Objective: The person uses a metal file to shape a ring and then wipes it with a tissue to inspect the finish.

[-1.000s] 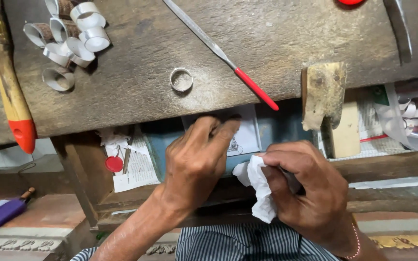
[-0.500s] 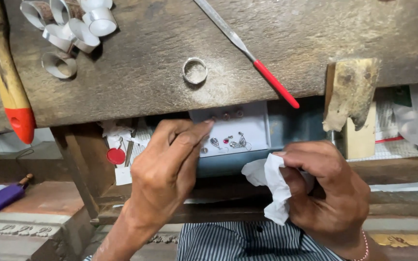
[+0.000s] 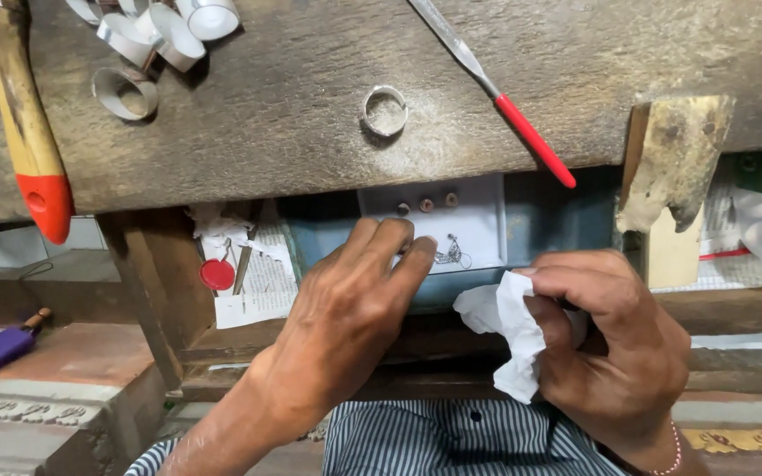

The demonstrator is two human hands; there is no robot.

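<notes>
Fingers [image 3: 399, 251] of the left hand [image 3: 346, 326] reach, loosely extended, toward tiny wire pieces [image 3: 451, 256], probably light and easily bent, best pinched gently; right hand [image 3: 610, 344] clutches soft crumpled paper [image 3: 504, 330].

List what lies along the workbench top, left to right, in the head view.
Wooden handle with red tip → pile of metal strip rings → single metal ring → red-handled file → wooden bench peg.
</notes>
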